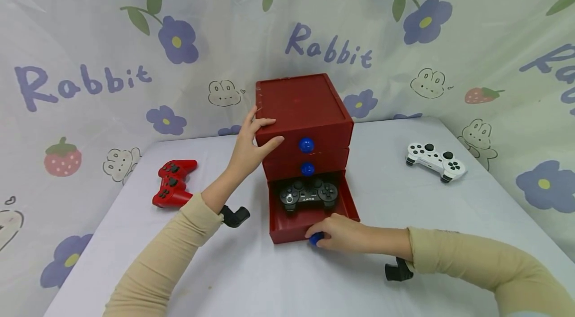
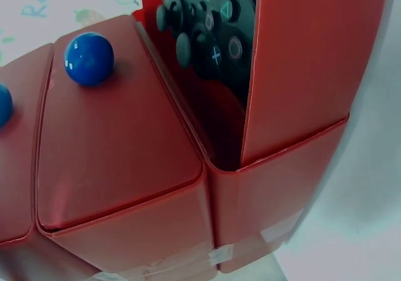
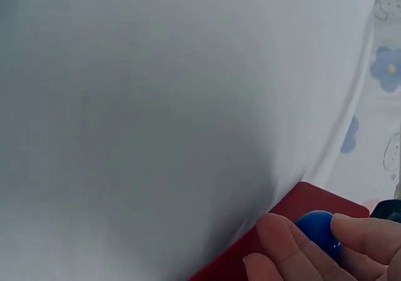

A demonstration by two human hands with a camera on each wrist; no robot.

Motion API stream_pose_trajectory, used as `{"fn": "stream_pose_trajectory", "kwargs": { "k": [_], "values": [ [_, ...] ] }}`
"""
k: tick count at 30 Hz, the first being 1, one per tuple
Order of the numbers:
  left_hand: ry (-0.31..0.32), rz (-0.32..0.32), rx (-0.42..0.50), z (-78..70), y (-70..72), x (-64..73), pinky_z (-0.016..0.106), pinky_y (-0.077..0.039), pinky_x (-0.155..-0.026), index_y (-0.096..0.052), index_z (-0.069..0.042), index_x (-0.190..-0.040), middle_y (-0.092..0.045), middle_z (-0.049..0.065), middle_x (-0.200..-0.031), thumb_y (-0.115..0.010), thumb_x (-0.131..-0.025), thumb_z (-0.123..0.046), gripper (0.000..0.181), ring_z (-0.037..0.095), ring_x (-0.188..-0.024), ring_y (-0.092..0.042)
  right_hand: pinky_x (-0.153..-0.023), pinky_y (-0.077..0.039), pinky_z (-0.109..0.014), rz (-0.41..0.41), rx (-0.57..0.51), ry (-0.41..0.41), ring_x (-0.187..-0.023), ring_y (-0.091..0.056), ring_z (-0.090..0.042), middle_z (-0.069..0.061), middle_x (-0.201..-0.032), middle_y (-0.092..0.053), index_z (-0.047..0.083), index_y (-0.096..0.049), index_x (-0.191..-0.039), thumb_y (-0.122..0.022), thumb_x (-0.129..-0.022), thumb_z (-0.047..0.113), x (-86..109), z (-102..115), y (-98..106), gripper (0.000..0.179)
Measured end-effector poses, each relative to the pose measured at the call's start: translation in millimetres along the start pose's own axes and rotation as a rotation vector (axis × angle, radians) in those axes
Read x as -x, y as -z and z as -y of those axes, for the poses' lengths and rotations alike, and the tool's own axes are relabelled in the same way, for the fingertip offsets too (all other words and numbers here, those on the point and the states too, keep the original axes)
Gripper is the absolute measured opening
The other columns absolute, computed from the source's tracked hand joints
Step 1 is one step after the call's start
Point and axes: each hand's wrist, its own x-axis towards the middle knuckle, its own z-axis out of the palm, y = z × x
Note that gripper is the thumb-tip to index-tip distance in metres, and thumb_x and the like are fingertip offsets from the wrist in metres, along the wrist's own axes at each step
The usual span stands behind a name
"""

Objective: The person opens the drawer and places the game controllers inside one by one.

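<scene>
Within right hand [image 1: 341, 233], blue knob [image 3: 318, 229], pinched

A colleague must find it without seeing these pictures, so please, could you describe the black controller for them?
On the white table stands a red cabinet. Its bottom drawer is open, the right hand holding its blue knob, and the black controller, marked SONY, lies inside. Unlike it, the red controller and white controller lie outside the drawer.

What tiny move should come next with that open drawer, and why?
Maybe the right grip should let go of the shiny blue round knob, because the red rectangular drawer already stands open and the black game controller inside lies uncovered.
</scene>
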Motion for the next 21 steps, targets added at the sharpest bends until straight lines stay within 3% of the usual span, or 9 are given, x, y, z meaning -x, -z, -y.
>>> {"fn": "stream_pose_trajectory", "kwargs": {
  "k": [21],
  "values": [
    [0.01,0.011,0.017,-0.4,0.4,0.0,0.05,-0.025,-0.09,-0.05,-0.025,-0.109,-0.009,-0.007,-0.138,-0.059,-0.072,-0.042,0.042,0.014,-0.125,-0.01,-0.05,-0.042,-0.017,-0.061,0.0,-0.012,-0.05,-0.042,-0.006,0.011,-0.066,-0.055,0.014,-0.062,-0.099,-0.064,-0.072,0.017,-27.0,-16,19,0.028]
  ]
}}
